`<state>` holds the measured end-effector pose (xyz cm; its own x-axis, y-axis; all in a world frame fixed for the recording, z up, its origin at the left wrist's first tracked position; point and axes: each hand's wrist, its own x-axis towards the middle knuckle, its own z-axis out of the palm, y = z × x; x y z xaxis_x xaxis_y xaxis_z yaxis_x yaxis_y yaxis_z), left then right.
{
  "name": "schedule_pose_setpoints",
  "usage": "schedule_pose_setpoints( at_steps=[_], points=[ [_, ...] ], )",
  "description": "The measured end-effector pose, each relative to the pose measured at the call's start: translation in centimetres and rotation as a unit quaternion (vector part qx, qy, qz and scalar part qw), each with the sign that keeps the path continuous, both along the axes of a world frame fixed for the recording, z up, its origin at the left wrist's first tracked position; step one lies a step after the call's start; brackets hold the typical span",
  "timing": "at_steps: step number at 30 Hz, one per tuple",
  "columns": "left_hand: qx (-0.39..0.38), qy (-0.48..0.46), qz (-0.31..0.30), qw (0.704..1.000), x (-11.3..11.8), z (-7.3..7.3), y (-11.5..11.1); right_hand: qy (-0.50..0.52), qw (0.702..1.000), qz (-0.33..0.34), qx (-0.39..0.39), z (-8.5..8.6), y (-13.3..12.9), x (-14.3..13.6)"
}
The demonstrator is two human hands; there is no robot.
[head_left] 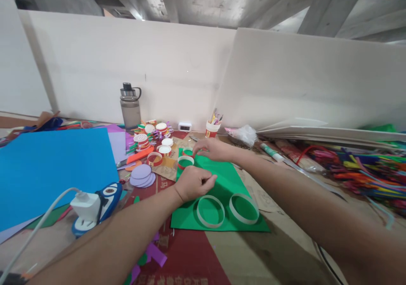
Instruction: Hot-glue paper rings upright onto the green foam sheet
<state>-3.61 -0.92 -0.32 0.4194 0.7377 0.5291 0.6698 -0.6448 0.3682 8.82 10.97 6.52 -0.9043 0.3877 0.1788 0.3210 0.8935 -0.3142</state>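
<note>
A green sheet [222, 179] lies on the cardboard-covered table. Two large white rings [211, 211] stand near its front edge. My left hand [197, 183] is closed above the sheet, just in front of a small white-and-red ring [185, 163]; whatever its fingers may hold is hidden. Farther back, my right hand [212, 149] reaches in beside another small red-rimmed ring [188, 152], its fingers curved and apart from the thumb. Whether the fingertips touch that ring is too small to tell.
Left of the sheet lie purple discs [141, 172], an orange cutter [139, 154] and a blue power strip [110, 195]. A bottle [130, 109] and pen cup [212, 129] stand at the back. Colourful pipe cleaners [371, 171] lie at the right.
</note>
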Motion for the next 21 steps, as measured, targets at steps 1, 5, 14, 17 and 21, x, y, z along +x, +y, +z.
schedule_pose_setpoints(
  at_steps=[1, 5, 14, 17, 21],
  points=[
    [-0.001, -0.001, -0.005, 1.000, 0.0, 0.0, 0.0, 0.019, 0.999, -0.025, 0.000, 0.0, 0.1, -0.4],
    [0.002, 0.044, -0.048, 0.998, 0.1, 0.0, -0.2, 0.066, 0.995, -0.072, -0.004, -0.3, 0.4, -2.8],
    [0.011, 0.088, -0.056, 0.995, 0.2, -0.1, -0.1, 0.008, 0.997, -0.078, 0.025, -1.5, 1.9, -8.3],
    [0.015, 0.090, -0.059, 0.994, 0.2, -0.2, -0.1, -0.002, 0.996, -0.092, 0.024, -1.4, 2.3, -8.4],
    [0.010, 0.097, -0.061, 0.993, 0.2, -0.2, -0.2, -0.025, 0.996, -0.083, 0.010, -1.1, 1.9, -7.2]
  ],
)
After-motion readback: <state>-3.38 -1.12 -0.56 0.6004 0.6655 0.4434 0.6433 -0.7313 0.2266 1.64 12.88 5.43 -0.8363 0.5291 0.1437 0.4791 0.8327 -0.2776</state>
